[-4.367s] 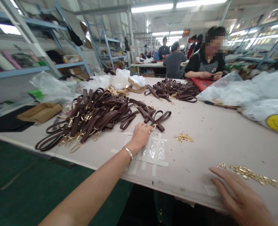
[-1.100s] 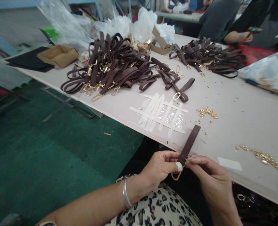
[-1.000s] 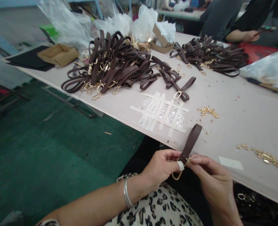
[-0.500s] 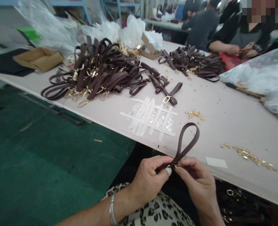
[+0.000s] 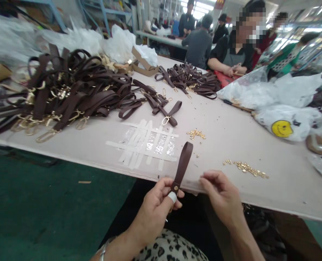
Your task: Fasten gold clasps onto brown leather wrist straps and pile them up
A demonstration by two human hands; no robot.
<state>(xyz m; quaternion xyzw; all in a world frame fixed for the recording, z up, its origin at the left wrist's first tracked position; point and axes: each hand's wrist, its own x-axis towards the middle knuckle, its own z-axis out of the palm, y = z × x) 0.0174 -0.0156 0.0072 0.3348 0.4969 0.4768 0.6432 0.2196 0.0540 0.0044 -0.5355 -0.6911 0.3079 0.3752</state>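
Note:
My left hand (image 5: 157,204) is closed on a dark brown strap loop (image 5: 184,165), whose looped end stands up above the fingers. A small round gold rivet (image 5: 176,188) shows on the strap just above my thumb, which has a white wrap on its tip. The strap's lower end is hidden by the hand. To the right, over the table edge, my right hand (image 5: 222,195) is apart from the strap, its fingers loosely curled and slightly open, with nothing visible in them. Beyond it lie small gold rivet pieces (image 5: 245,168) and a second little heap of gold pieces (image 5: 196,134).
A big pile of brown straps with gold clasps (image 5: 76,90) covers the table's left. Another strap pile (image 5: 188,78) lies farther back. White tape strips (image 5: 139,145) are stuck on the tabletop. Plastic bags (image 5: 288,105) lie at right; a co-worker (image 5: 231,54) sits across.
My right hand has let go of the strap and moved away to the right. My left hand has turned the strap so the rivet shows. The view has swung right and up.

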